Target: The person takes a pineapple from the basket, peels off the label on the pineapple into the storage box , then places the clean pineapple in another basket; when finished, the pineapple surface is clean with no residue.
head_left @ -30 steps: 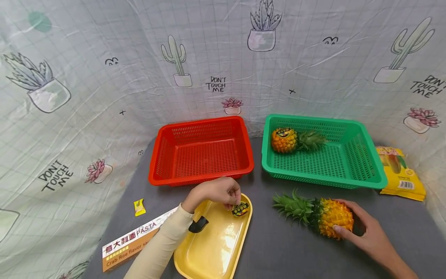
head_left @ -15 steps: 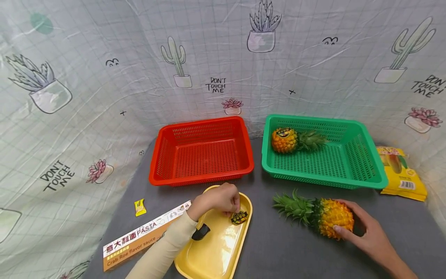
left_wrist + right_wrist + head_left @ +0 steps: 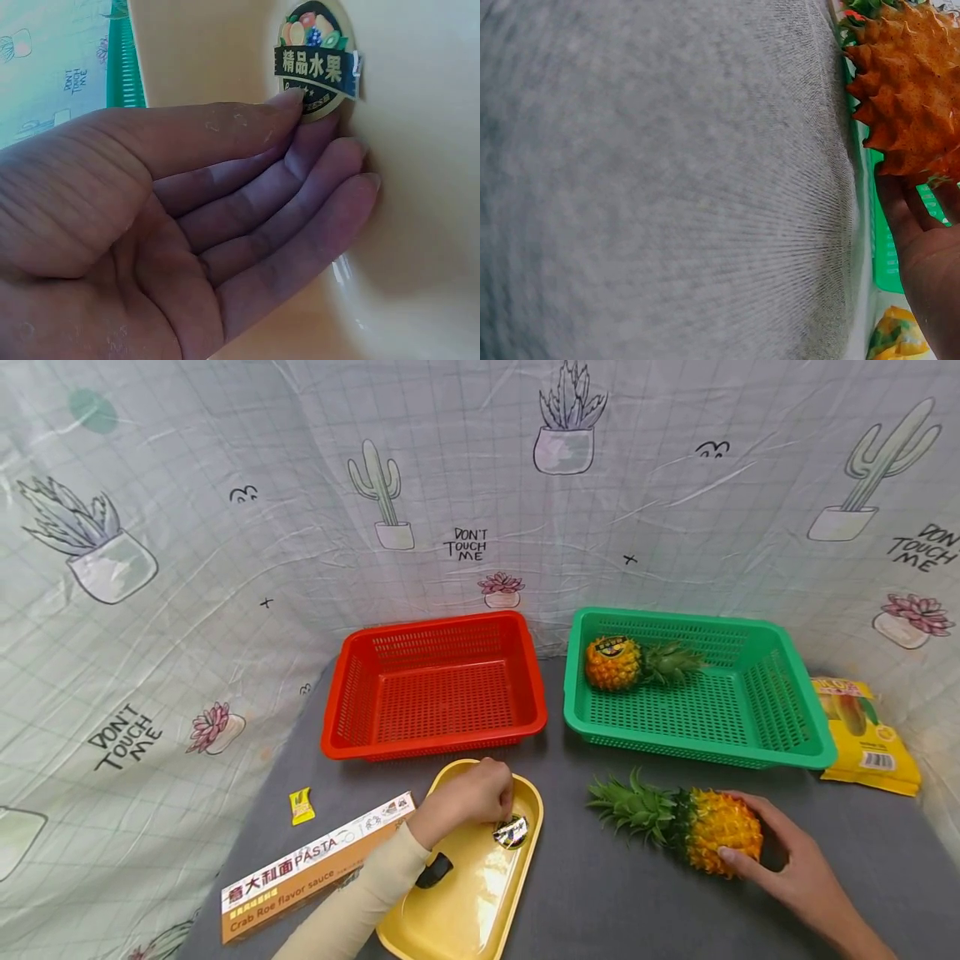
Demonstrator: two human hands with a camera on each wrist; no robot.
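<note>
My left hand (image 3: 480,792) is over the yellow tray (image 3: 498,935). Its thumb and forefinger pinch the lower edge of an oval black fruit sticker (image 3: 313,66), as the left wrist view shows; the other fingers curl loosely below. In the head view the sticker (image 3: 512,832) catches the light above the tray's right side. My right hand (image 3: 798,864) grips the body of an orange pineapple (image 3: 723,831) lying on the grey table, its leaves pointing left. From the right wrist, the fingers touch the spiky base of this pineapple (image 3: 915,90).
A red basket (image 3: 435,747) stands at the back. The green basket (image 3: 697,752) beside it holds a second pineapple (image 3: 613,668) with a sticker on it. A yellow bag (image 3: 870,743) lies far right. Left of the tray are a pasta box (image 3: 315,868) and a small yellow packet (image 3: 302,807).
My left hand has moved slightly toward me with the sticker, which has turned and now shines. The right hand and its pineapple have stayed put.
</note>
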